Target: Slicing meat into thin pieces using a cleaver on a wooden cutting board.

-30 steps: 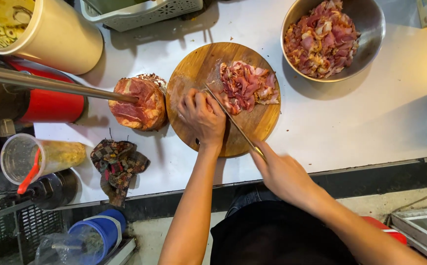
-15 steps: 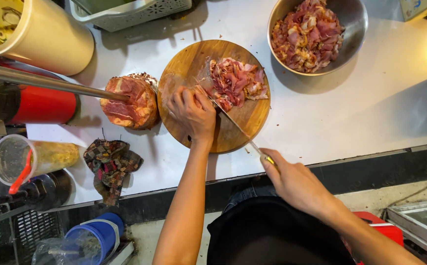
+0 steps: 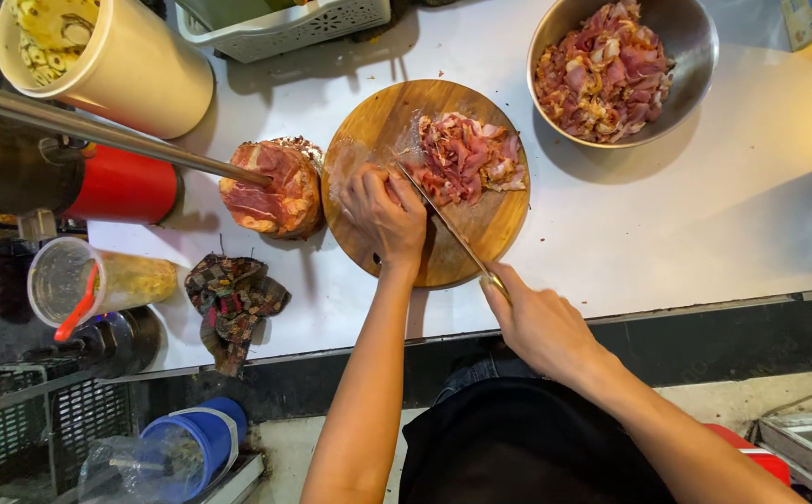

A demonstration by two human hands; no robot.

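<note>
We see the left hand [image 3: 383, 215] lying on the round wooden cutting board [image 3: 481, 233], with its fingers curled down and closed over a small piece of meat that is mostly hidden under them. The right hand [image 3: 541, 322] is closed around the handle of a long knife [image 3: 439, 219], near the front edge of the white table [image 3: 751, 233]. The blade runs diagonally up the board and rests just beside the left knuckles, touching the pile of sliced meat [image 3: 467, 159] at its left side.

To do this cut well, we think the left fingertips should stay tucked under, so that the flat of the blade slides against the knuckles and not against the nails. The knife should go in smooth strokes, and the slices should be pushed toward the pile on the right half of the board.

To the left of the board, touching its edge or almost, stands a big chunk of cured meat [image 3: 271, 187]. A steel bowl [image 3: 695, 56] with more cut meat is at the upper right, well apart from the hands. A patterned cloth [image 3: 233, 294] lies crumpled near the front edge at the left.
</note>
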